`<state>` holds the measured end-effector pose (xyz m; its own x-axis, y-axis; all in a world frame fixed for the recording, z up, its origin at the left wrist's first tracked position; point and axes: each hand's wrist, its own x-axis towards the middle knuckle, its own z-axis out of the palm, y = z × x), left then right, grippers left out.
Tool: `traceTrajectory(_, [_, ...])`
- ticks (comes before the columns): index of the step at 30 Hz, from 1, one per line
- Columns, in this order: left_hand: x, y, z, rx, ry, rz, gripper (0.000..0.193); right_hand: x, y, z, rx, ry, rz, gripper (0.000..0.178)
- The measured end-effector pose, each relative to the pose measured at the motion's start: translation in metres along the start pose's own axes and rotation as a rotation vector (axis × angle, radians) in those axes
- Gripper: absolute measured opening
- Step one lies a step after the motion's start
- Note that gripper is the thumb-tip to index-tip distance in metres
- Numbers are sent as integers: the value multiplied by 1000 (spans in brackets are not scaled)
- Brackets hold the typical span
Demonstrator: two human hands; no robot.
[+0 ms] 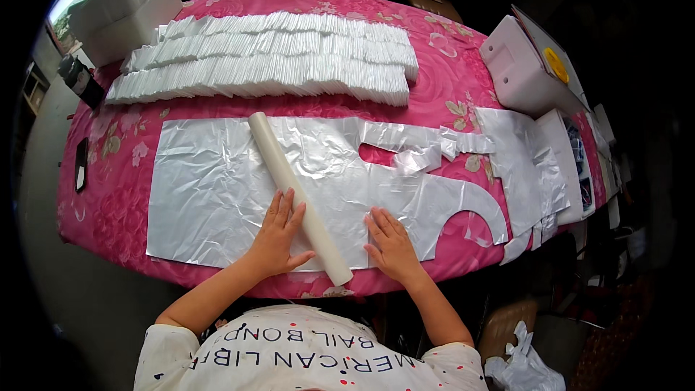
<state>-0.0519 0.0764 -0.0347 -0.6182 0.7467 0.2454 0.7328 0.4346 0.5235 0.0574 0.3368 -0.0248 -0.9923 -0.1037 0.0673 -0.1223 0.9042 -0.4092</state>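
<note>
Tube: a pale, smooth tube lies slantwise across the film, its far end toward the left, its near end reaching past the film's front edge. Its weight probably helps keep the thin layer from lifting.
Film: a wide, crinkled silver film is spread over the middle of the desk, within easy reach of both arms, seemingly laid out so its whole shape can be got at.
Left hand: the left hand is loosely spread beside the tube, fingertips against its left side, thumb toward its lower part; it seems to steady the tube, not grasp it.
Right hand: the right hand rests palm down right of the tube, fingers extended and slightly apart, gripping nothing; it appears to press the film flat.
Curved strip: at the film's right, a strip bends round a gap where pink cloth shows.
White rows: behind, thin folded white pieces stand packed in three rows, perhaps leaning together to stay neat.
Edges: a phone and dark bottle sit far left, apparently out of the way.
</note>
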Motion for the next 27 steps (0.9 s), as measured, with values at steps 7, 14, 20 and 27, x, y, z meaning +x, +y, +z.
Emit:
traceTrajectory(7, [4,42,20,-1,-124,194,78,-61,167,-49,-265,351,451,44])
traceTrajectory(14, [23,54,33,47,-125,303,68,-105,211,-71,-312,617,677,24])
traceTrajectory(20, [24,56,33,27,-185,281,67,-88,182,-72,-264,625,743,26])
traceTrajectory(27, [25,56,32,-23,-189,279,60,-118,235,-57,-467,649,848,34])
